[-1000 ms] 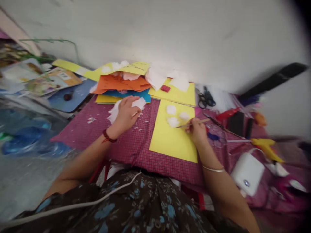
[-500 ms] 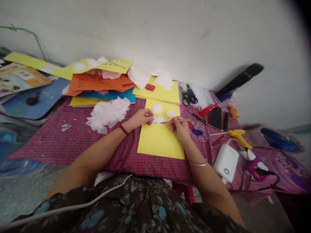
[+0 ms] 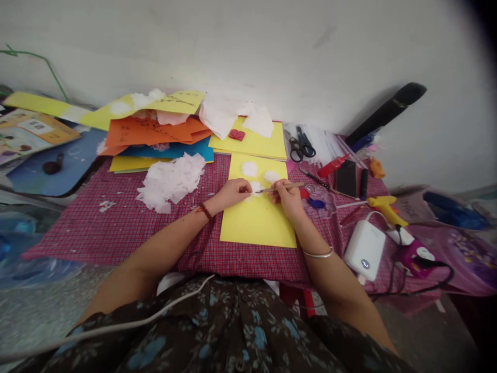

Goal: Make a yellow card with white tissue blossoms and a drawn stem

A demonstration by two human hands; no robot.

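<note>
The grip of the right hand (image 3: 287,199) is pinched around a slim brush with a pale wooden handle (image 3: 297,184), its tip at the lowest white, fluffy paper tuft (image 3: 255,187). That tuft lies in the far half of a bright yellow rectangular paper sheet (image 3: 257,225), near the desk's front edge. The left hand (image 3: 235,192) has moved from the torn white tissue-paper pile (image 3: 171,180) to the tuft, so both hands now work there; its curled grip's closure and contents I cannot tell.
</note>
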